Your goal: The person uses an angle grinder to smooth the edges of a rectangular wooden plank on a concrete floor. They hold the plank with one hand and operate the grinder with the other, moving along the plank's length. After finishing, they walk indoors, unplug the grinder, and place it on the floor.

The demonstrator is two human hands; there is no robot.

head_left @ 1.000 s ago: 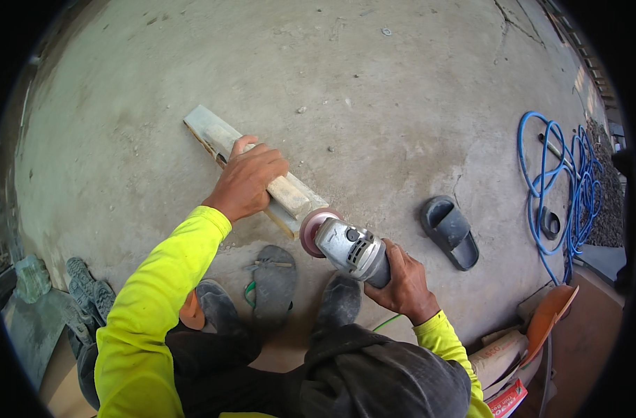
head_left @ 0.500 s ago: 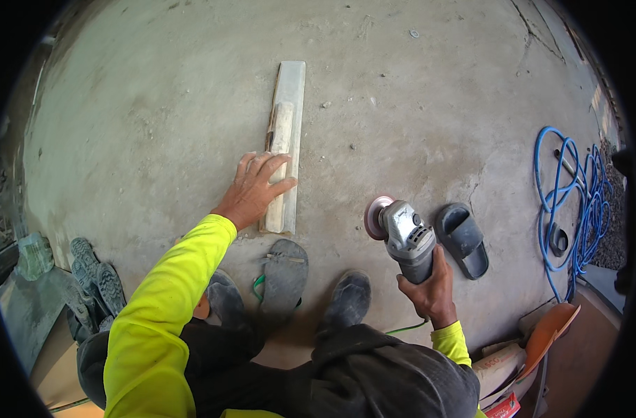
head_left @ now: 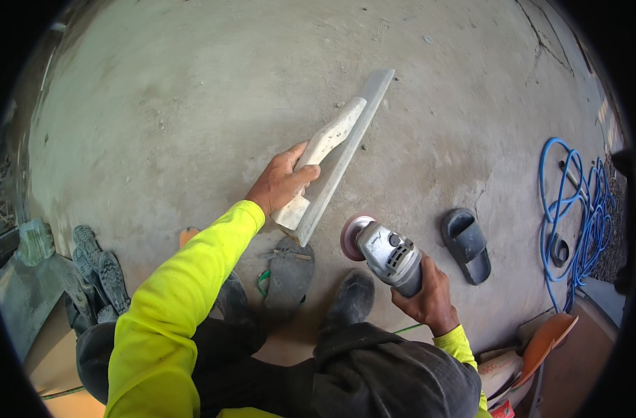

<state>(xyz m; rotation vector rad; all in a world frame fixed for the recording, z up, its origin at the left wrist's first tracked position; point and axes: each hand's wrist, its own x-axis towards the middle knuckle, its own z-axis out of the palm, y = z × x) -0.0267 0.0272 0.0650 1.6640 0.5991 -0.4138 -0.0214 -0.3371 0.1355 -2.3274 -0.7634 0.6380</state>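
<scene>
My left hand grips the pale handle of a long grey plastering float, lifted off the concrete floor and slanting up to the right. My right hand holds a silver angle grinder by its body, with its pink sanding disc facing left, close to the float's near end. Both sleeves are bright yellow. My dark shoes sit just below the tools.
A dark slide sandal lies right of the grinder, another sandal by my feet. A coiled blue hose is at the right. Boots lie at the left, an orange tool at the lower right.
My left hand has taken the float's handle and lifted it off the floor, tilting it to the right. The grinder has stayed in my right hand near its end.
</scene>
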